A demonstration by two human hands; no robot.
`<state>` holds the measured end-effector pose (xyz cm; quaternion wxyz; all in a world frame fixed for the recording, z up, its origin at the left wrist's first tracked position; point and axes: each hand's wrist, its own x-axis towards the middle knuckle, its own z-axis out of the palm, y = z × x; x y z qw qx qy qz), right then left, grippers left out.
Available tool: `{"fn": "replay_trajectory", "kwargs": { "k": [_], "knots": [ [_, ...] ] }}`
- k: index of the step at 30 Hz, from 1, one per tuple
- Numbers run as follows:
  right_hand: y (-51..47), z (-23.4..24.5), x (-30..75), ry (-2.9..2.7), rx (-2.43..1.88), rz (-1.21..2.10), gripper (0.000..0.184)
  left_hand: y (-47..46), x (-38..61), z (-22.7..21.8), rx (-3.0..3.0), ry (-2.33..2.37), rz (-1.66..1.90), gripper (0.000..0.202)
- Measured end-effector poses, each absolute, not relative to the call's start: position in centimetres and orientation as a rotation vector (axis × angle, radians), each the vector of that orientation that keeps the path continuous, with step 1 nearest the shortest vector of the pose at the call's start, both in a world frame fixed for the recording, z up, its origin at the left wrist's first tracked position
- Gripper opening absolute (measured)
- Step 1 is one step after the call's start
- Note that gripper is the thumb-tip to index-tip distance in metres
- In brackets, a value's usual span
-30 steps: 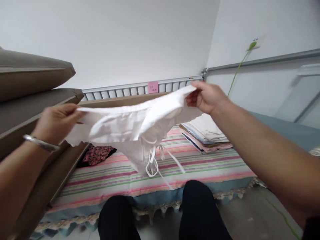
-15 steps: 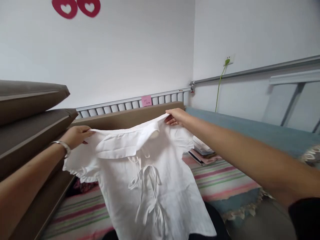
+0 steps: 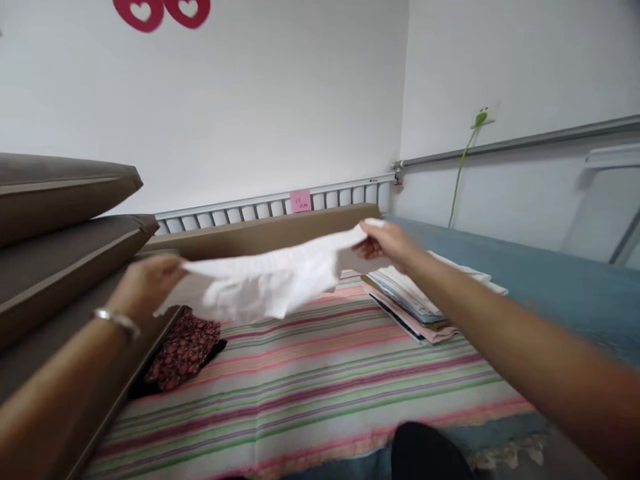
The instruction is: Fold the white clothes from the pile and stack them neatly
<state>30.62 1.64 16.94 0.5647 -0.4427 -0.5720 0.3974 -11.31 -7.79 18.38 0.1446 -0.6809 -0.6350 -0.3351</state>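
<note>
A white blouse (image 3: 270,283) stretches between my two hands above the striped cloth, blurred by motion. Its upper edge runs nearly level, and most of its body and the ties on its front are out of sight. My left hand (image 3: 150,280), with a silver bracelet on the wrist, pinches the blouse at its left end. At the other end my right hand (image 3: 387,243) grips it between thumb and fingers, higher than the left. Under my right forearm lies a stack of folded clothes (image 3: 415,307).
A striped cloth (image 3: 300,400) covers the surface before me. Grey-brown cushions (image 3: 75,247) are piled at the left, with a dark floral garment (image 3: 185,350) beside them. Behind stands a metal rail (image 3: 225,217) with a pink note (image 3: 301,201). A green cord (image 3: 463,167) hangs at the right.
The blouse hung down long, its front and ties showing; now its body has swung up and away, and only a short strip shows. The striped cloth and folded stack have come into fuller view.
</note>
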Motion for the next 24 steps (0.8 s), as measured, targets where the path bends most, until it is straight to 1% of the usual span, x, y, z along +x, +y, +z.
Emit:
{"fn": "replay_trajectory", "kwargs": {
  "k": [2,4,6,8,9,11,14,18,21,24],
  "knots": [
    [0.6,9.1,30.9,-1.365,-1.21,0.97,0.027,-8.7,-11.5,10.5,-2.099,-1.801,-0.97,0.029],
    [-0.4,0.6,30.8,-1.365,-1.387,1.048,0.032,-9.3,-11.4,2.1,-2.199,-1.867,-0.903,0.025],
    [-1.3,-7.3,30.5,-1.292,-1.495,1.12,0.03,-9.7,-11.0,-5.4,-2.305,-1.963,-0.832,0.024],
    [-2.1,-13.3,30.2,-1.254,-1.624,1.185,0.032,-9.9,-10.4,-11.1,-2.366,-2.073,-0.747,0.025],
    [-2.4,-15.4,30.1,-1.242,-1.641,1.191,0.033,-10.0,-10.2,-13.2,-2.397,-2.124,-0.711,0.026],
    [-2.7,-18.0,30.1,-1.229,-1.621,1.202,0.034,-10.2,-9.9,-16.1,-2.423,-2.203,-0.674,0.029],
    [-2.9,-18.8,30.3,-1.179,-1.54,1.276,0.034,-10.4,-10.1,-17.7,-2.392,-2.229,-0.678,0.031],
    [-3.0,-16.9,30.3,-1.055,-1.51,1.38,0.033,-10.7,-10.7,-16.7,-2.355,-2.171,-0.713,0.03],
    [-4.1,-13.4,30.2,-1.028,-1.405,1.346,0.031,-11.8,-10.7,-13.4,-2.259,-2.091,-0.817,0.029],
    [-6.5,-8.2,30.7,-1.09,-1.232,1.259,0.032,-14.5,-10.0,-8.3,-2.157,-1.961,-0.946,0.029]
  ]
}}
